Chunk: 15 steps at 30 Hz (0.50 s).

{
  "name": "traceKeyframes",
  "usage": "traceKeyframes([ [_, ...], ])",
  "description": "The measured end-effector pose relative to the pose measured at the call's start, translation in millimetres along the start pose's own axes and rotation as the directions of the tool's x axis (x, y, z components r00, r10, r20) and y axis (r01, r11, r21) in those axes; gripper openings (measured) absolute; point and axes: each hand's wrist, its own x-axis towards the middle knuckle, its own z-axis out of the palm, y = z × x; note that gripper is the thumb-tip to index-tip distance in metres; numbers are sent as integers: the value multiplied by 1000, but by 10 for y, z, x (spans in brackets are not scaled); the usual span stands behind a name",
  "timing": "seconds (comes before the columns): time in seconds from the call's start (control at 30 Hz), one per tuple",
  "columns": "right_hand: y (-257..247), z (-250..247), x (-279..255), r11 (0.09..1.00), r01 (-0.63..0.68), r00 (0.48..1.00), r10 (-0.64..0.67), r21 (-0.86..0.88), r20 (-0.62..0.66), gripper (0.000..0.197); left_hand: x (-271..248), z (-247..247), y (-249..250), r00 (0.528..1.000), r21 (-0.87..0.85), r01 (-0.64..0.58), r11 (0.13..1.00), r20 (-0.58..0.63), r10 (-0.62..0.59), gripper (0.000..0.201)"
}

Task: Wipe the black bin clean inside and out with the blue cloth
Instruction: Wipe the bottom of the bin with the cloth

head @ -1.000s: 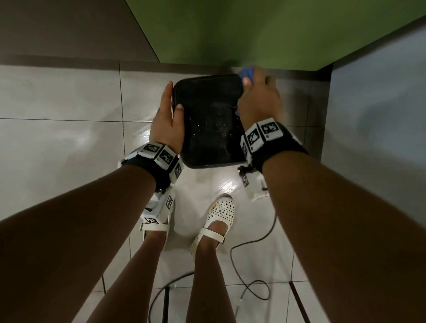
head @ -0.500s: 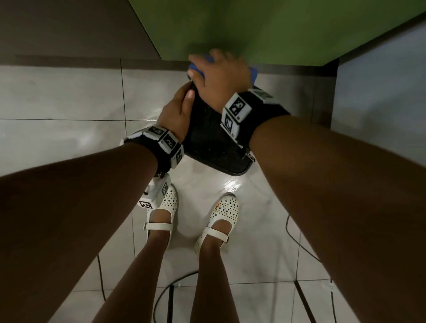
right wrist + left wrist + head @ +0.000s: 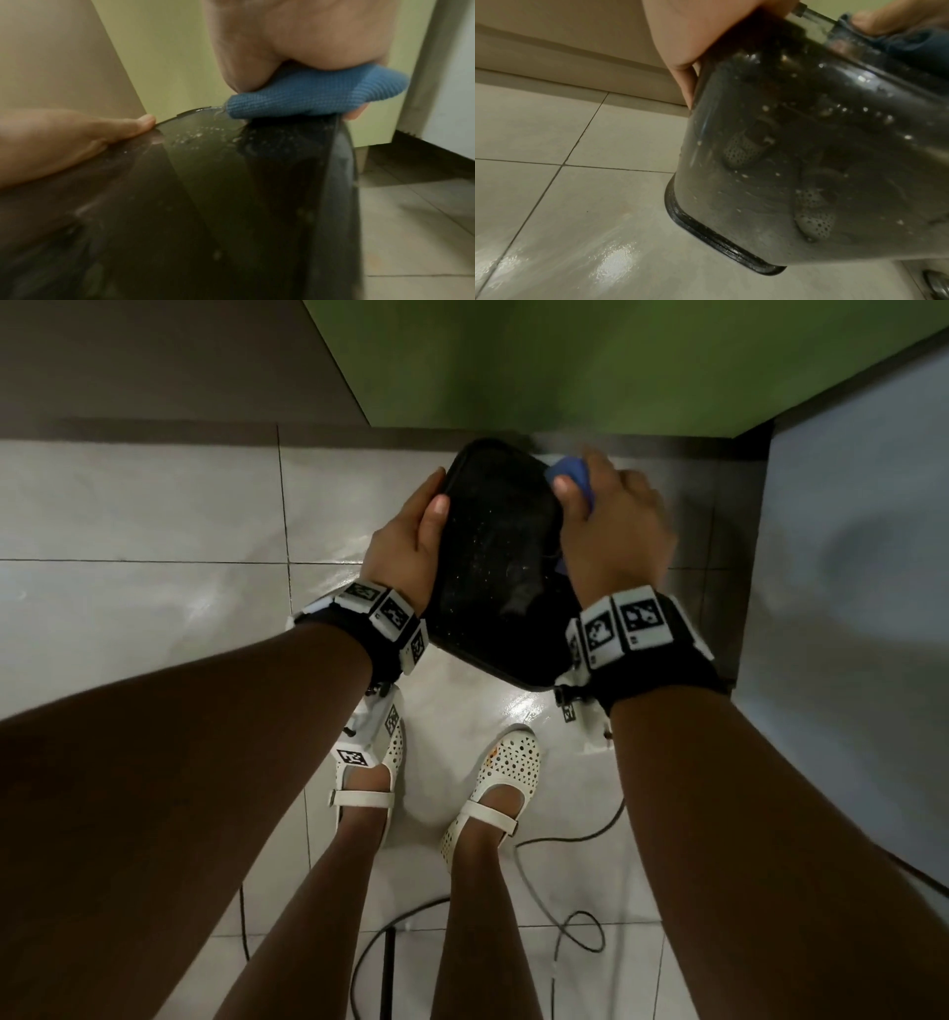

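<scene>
Head view: the black bin [image 3: 500, 562] is held off the floor [image 3: 154, 608] above the 2 white shoes [image 3: 493, 783], its flat speckled face turned up toward the camera. Half a second ago the right hand lay across the top of it, close over the left; now it has swung back to the bin's right edge and the 2 hands sit on opposite sides. The left hand [image 3: 405, 546] grasps the left edge, thumb on the face, the other fingers hidden behind. The right hand [image 3: 613, 531] clenches the blue cloth [image 3: 572, 474] against the far right corner; the hand is smeared by motion and only scraps of cloth show past it.

Left wrist view: the bin [image 3: 821, 162] fills the frame just below the left palm [image 3: 706, 30]. Its glossy wall, dotted with pale specks, mirrors the shoes, and a raised rim edges its lower corner, neither visible from above. The cloth [image 3: 911, 40] is a dark blur at the far corner.

Right wrist view: the cloth [image 3: 316, 95] bulges from under the right hand [image 3: 308, 34], pressed on the bin's [image 3: 231, 192] edge. The left hand's [image 3: 64, 138] fingers lie across from it on the bin.
</scene>
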Motion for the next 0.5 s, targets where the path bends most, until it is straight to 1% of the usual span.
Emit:
traceKeyframes([
  [0.07, 14, -20, 2, 998, -62, 998, 61, 28, 33, 44, 4, -1, 9, 1000, 23, -9, 1000, 7, 8, 44],
  [0.1, -15, -25, 12, 997, -82, 996, 81, 13, 44, 43, 6, -2, 12, 1000, 40, -14, 999, 7, 14, 44],
  [0.17, -107, -27, 25, 996, -82, 996, 83, -35, 31, 42, 12, -3, 22, 1000, 73, -28, 997, 5, 28, 44],
  [0.2, -169, -14, 20, 998, -50, 999, 51, -46, 17, 42, 16, -8, 23, 999, 90, -35, 995, 1, 35, 43],
  [0.27, -329, 42, 15, 996, 78, 997, -79, -37, -17, 42, 23, -16, 28, 999, 120, -39, 992, -4, 40, 43],
  [0.33, -515, 107, 42, 978, 207, 976, -208, -28, -66, 42, 23, -16, 20, 999, 117, -40, 992, -2, 41, 43],
  [0.37, -602, 117, 69, 969, 244, 967, -247, -45, -64, 42, 24, -14, 10, 999, 103, -42, 994, -7, 43, 43],
  [0.43, -699, 119, 122, 956, 284, 958, -286, -75, -17, 42, 24, -13, -9, 998, 62, -44, 997, -39, 47, 45],
  [0.5, -655, 99, 137, 962, 267, 964, -267, -56, -2, 43, 23, -9, -8, 997, 23, -35, 999, -68, 36, 46],
])
